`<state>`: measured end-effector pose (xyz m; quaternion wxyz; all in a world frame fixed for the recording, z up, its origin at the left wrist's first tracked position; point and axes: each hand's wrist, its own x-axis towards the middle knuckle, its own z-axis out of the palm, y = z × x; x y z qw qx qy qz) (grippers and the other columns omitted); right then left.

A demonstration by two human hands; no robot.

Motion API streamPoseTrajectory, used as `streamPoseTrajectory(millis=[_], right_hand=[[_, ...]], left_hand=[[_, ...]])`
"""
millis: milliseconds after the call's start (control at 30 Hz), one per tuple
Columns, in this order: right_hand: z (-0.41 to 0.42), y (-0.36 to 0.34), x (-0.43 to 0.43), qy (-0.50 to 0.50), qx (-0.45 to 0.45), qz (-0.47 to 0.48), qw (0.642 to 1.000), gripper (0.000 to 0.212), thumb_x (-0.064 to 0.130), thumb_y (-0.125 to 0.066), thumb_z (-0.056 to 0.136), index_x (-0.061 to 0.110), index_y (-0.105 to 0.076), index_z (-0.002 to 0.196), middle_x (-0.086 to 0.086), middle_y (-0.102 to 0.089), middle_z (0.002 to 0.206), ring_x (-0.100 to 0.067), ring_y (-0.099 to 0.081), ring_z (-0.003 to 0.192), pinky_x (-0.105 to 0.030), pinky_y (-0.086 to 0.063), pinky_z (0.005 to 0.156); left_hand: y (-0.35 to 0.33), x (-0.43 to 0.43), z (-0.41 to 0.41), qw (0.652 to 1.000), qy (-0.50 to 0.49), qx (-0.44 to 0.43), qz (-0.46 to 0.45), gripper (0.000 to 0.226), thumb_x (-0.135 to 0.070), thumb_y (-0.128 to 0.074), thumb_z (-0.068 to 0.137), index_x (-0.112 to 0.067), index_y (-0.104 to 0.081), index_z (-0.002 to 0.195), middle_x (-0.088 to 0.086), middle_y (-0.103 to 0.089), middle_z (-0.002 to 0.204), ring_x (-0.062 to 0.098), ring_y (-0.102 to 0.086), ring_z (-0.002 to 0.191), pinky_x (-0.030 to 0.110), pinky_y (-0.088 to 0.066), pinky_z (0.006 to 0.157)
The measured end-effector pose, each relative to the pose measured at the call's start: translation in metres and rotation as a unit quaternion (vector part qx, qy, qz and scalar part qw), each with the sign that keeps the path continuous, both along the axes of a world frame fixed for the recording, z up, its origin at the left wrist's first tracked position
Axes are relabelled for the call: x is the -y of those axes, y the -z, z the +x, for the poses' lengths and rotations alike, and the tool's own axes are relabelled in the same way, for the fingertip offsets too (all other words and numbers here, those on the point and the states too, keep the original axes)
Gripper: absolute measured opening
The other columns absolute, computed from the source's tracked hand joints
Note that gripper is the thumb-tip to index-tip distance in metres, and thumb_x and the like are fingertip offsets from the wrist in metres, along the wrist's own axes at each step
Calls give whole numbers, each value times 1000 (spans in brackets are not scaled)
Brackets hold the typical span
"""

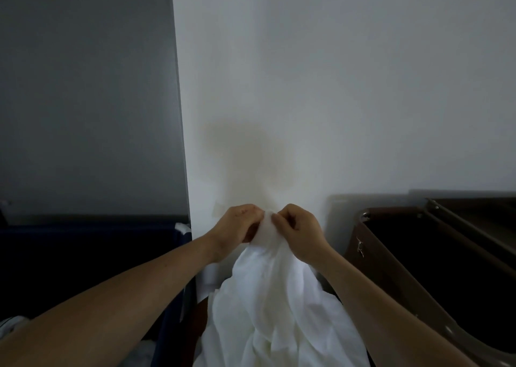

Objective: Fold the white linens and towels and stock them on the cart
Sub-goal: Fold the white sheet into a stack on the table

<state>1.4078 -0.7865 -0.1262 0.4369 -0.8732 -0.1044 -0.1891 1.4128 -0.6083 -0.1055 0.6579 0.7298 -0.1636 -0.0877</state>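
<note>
Left hand (237,224) and right hand (298,228) raised together, both pinching white linen (273,297) top edge.

This looks like a dim housekeeping or linen storage corner. The left hand (237,224) and right hand (298,227) share a grip on a white sheet (273,311). Behind that grip rises a bare white wall (349,87) with a faint yellowish stain (251,154). Left of the grip stands a dark blue fabric-sided bin (83,244) with white cloth (14,324) in it. Right of the grip is a brown cart (371,244) with deep, dark compartments.
</note>
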Motion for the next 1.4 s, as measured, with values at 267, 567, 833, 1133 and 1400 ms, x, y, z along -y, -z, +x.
streamPoseTrajectory(millis=[267, 567, 833, 1133, 1400], right_hand=[[0, -2, 9, -46, -72, 98, 991, 19, 35, -67, 90, 30, -65, 72, 15, -61, 63, 2, -53, 54, -14, -42, 50], [6, -81, 29, 1, 14, 76, 997, 42, 27, -62, 96, 19, -52, 55, 15, -44, 45, 0, -38, 43, -18, -30, 44], [3, -91, 48, -4, -58, -64, 996, 36, 29, -62, 97, 9, -65, 68, 5, -51, 58, -5, -45, 54, -18, -32, 50], [-2, -179, 46, 76, 186, -49, 978, 41, 45, -54, 95, 15, -49, 67, 9, -49, 56, -4, -45, 54, -20, -34, 53], [-5, -127, 77, 101, 121, -88, 984, 43, 39, -53, 99, 15, -47, 65, 5, -49, 55, -10, -49, 54, -22, -34, 51]], left_hand=[[-14, -4, 11, 980, -14, 136, 142, 21, -32, -59, 98, -13, -66, 95, 6, -66, 86, 10, -56, 76, 33, -51, 74], [-129, -11, 55, 903, -216, 358, 97, 12, -26, -53, 100, -22, -56, 89, -12, -56, 75, -5, -50, 63, 7, -37, 57], [-132, -26, 82, 877, -276, 380, 102, 12, -26, -51, 101, -22, -56, 92, -14, -55, 75, 4, -50, 68, 18, -40, 62], [-207, -45, 102, 838, -366, 402, -37, 17, -39, -49, 92, -31, -50, 77, -15, -52, 70, 11, -49, 68, 31, -43, 68], [-179, -63, 120, 849, -367, 380, 24, 19, -27, -51, 100, -21, -53, 82, -12, -52, 68, 12, -51, 65, 27, -41, 64]])
